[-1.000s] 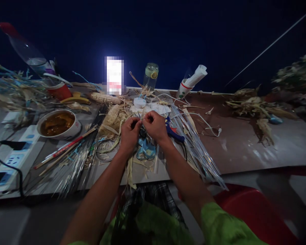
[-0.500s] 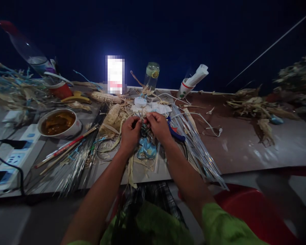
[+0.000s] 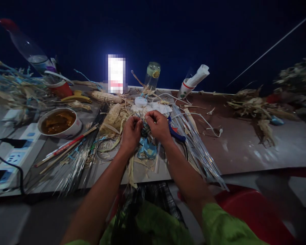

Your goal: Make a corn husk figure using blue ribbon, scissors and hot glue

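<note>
My left hand [image 3: 132, 133] and my right hand [image 3: 158, 126] are side by side over the middle of the table, fingertips pinched and close together. Whatever they pinch is too small to make out. Just below the fingertips lies a dark tangle of thin strands, and under it a light blue ribbon [image 3: 147, 148]. Left of my left hand are a corn cob [image 3: 111, 120] and a wire ring [image 3: 105, 149]. A tool with blue handles [image 3: 176, 133] lies right beside my right hand. White paper [image 3: 159, 107] is behind the hands.
At left stand a bowl of brown liquid [image 3: 58, 123], a power strip [image 3: 16, 154] and thin metal wires [image 3: 78, 166]. Clear tubes [image 3: 201, 149] lie at right. Behind are a lit screen [image 3: 116, 75], a jar [image 3: 152, 75] and a paper cup [image 3: 185, 89].
My right hand's fingertips have lifted slightly, and a small gap shows between the two hands. My left hand has turned a little. The things on the table have stayed in place.
</note>
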A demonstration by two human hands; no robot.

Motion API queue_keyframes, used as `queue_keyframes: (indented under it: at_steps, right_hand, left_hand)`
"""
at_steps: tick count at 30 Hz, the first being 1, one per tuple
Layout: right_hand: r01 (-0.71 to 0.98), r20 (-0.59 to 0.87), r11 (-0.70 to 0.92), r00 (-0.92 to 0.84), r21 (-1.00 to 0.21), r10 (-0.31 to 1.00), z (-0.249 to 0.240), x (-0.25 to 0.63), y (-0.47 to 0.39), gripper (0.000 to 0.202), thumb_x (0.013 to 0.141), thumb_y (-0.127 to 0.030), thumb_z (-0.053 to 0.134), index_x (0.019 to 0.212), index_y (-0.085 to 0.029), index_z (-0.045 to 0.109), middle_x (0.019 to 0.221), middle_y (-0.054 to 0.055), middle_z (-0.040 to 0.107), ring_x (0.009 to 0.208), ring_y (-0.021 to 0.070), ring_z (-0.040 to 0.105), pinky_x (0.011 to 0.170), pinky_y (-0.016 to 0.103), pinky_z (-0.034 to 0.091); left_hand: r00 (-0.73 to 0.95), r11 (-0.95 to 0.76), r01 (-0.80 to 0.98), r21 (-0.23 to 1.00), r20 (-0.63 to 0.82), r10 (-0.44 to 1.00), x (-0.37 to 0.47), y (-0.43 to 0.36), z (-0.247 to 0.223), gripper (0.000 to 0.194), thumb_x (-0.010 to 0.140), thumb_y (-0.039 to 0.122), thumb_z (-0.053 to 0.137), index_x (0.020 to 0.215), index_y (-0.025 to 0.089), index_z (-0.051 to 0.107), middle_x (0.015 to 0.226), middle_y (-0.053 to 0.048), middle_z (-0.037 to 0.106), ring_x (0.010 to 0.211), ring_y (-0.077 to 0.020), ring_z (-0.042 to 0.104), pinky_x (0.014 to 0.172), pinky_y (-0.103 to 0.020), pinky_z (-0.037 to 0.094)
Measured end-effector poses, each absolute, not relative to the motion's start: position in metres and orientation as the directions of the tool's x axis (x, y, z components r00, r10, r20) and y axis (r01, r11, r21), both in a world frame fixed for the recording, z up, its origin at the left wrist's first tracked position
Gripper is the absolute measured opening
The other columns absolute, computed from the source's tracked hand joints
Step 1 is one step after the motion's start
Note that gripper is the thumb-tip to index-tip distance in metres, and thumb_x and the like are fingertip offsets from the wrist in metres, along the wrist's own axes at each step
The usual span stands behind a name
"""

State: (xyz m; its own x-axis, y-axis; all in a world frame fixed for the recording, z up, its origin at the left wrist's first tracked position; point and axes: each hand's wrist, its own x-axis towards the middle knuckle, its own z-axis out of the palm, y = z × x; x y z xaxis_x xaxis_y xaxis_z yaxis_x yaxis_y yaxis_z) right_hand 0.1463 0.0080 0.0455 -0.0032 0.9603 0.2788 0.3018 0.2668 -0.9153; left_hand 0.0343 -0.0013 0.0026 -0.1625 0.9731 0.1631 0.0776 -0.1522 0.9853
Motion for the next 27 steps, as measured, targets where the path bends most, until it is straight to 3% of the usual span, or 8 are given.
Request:
queue_keyframes:
  at_steps: [14,27]
  right_hand:
    - [0.364,0.380,0.365,-0.032,-0.857,0.924,0.037,0.146,0.012,0.017,0.080,-0.032,0.050,0.077,-0.017,0.056,0.070,-0.002,0.058,0.065,0.0103,0.052,0.065,0.023,0.041]
    - [0.441,0.450,0.424,-0.052,-0.791,0.892,0.035,0.147,0.013,0.015,0.082,-0.030,0.048,0.076,-0.018,0.055,0.073,0.000,0.057,0.070,0.0123,0.053,0.069,0.025,0.041]
  left_hand:
    - [-0.094,-0.134,-0.044,0.990,0.129,0.987,0.035,-0.004,0.015,0.014,0.077,0.030,0.056,0.072,0.017,0.053,0.063,0.001,0.053,0.056,-0.0094,0.045,0.054,-0.022,0.034]
    - [-0.102,-0.163,-0.064,0.985,0.156,0.982,0.037,-0.005,0.015,0.012,0.076,0.028,0.058,0.077,0.017,0.057,0.066,0.001,0.055,0.060,-0.0090,0.048,0.056,-0.021,0.037]
